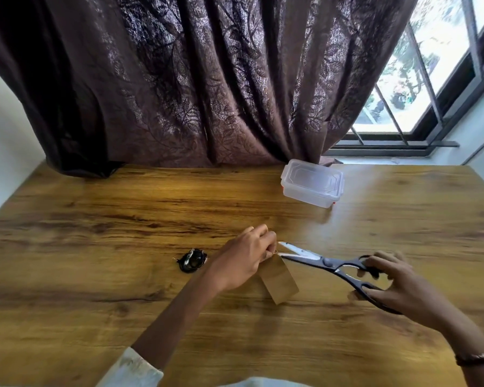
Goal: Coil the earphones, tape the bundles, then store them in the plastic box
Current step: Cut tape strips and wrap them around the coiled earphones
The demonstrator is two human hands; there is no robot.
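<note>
A person sits at a wooden table, seen from above. The left hand pinches the top of a hanging strip of brown tape. The right hand grips the handles of black scissors, whose parted blades straddle the tape just below the pinch. This appears to be the taping step: a piece is being cut. The next move likely calls for closing the blades squarely without the tape folding onto itself. A coiled black earphone bundle lies just left of the left hand. Well behind, near a curtain, a clear plastic box sits lidded, apparently holding nothing.
</note>
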